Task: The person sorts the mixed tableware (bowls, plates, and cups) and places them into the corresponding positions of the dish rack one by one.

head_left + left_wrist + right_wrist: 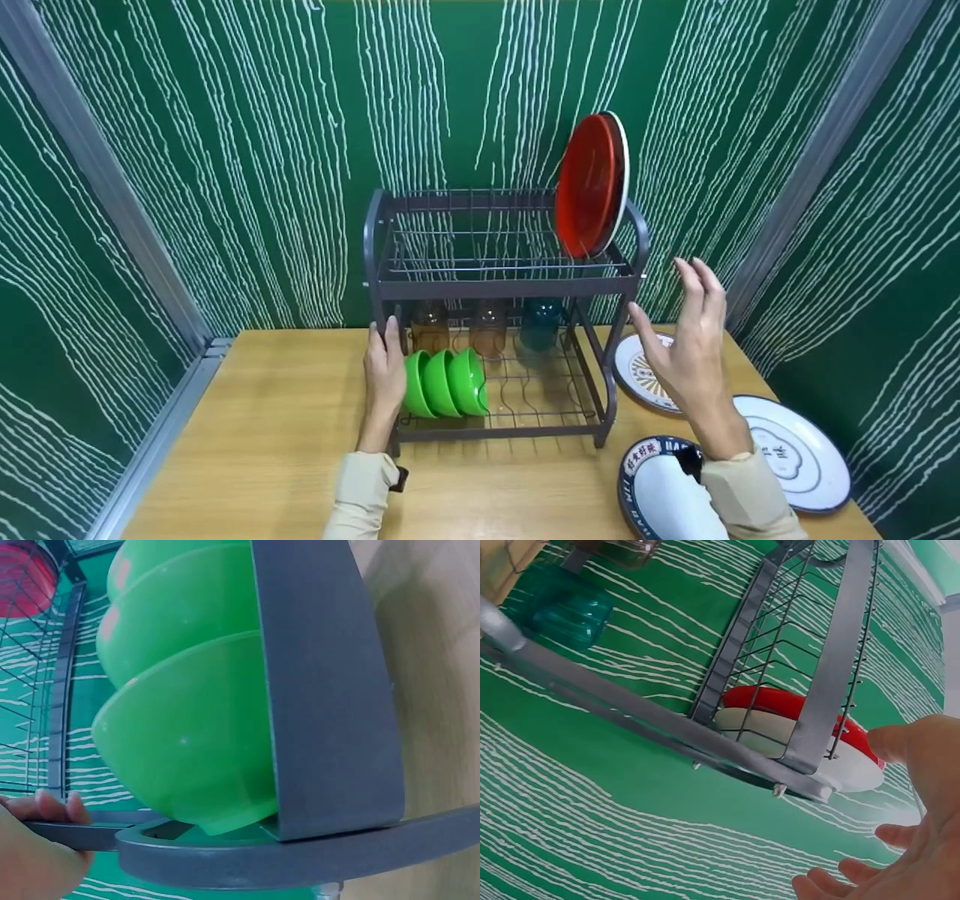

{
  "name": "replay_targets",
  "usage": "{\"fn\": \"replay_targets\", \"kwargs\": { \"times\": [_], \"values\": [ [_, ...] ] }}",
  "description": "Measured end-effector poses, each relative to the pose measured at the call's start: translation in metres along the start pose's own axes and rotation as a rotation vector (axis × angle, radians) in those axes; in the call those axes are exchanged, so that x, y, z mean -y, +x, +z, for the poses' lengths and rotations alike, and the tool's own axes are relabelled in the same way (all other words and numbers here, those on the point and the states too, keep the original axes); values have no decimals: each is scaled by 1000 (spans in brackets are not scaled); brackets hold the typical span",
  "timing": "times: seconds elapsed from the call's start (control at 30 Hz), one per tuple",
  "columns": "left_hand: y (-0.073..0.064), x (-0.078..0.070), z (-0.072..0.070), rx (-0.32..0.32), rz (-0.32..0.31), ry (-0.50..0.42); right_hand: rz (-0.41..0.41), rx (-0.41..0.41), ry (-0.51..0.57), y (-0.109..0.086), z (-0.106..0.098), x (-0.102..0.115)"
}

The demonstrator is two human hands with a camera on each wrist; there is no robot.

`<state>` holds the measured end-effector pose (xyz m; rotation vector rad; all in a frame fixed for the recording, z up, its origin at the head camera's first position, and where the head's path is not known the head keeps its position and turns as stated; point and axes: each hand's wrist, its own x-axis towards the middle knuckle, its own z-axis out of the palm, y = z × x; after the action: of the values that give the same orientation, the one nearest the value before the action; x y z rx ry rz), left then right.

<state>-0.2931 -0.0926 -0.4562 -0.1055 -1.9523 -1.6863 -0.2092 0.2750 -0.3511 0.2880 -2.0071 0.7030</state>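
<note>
A dark grey two-tier dish rack (510, 287) stands on the wooden table. My left hand (385, 371) grips its left side post, and in the left wrist view the fingertips (75, 808) wrap over the dark bar. Right beside that hand, three green bowls (466, 382) sit tilted in a row on the lower tier. My right hand (694, 349) is raised in the air just right of the rack, fingers spread and holding nothing. Nearest to it, a red plate (585, 187) and a white plate (624, 172) stand upright at the upper tier's right end.
Behind the bowls on the lower tier are an amber glass (430, 328), a pinkish glass (488, 330) and a teal glass (541, 326). Right of the rack lie a patterned plate (630, 367), a white oval plate (817, 457) and a dark-rimmed plate (667, 495), partly hidden by the right arm.
</note>
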Motion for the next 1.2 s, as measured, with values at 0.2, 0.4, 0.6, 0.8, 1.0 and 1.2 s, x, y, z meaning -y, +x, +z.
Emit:
{"fn": "replay_targets", "kwargs": {
  "times": [0.2,0.4,0.6,0.8,1.0,1.2],
  "values": [
    [-5,-5,-3,-39,39,-5,53,34,-47,-15,-13,-5],
    [-12,-8,-10,-33,29,10,96,66,-98,-36,-25,-14],
    [-19,-12,-17,-56,37,45,151,95,-125,-58,-33,-27],
    [-29,-22,-22,-94,41,27,175,118,-140,-74,-34,-37],
    [-41,-36,-23,-153,29,-5,289,175,-199,-89,-37,-40],
    [-53,-46,-20,-146,53,-79,501,322,-330,-106,-43,-48]
  ]
}}
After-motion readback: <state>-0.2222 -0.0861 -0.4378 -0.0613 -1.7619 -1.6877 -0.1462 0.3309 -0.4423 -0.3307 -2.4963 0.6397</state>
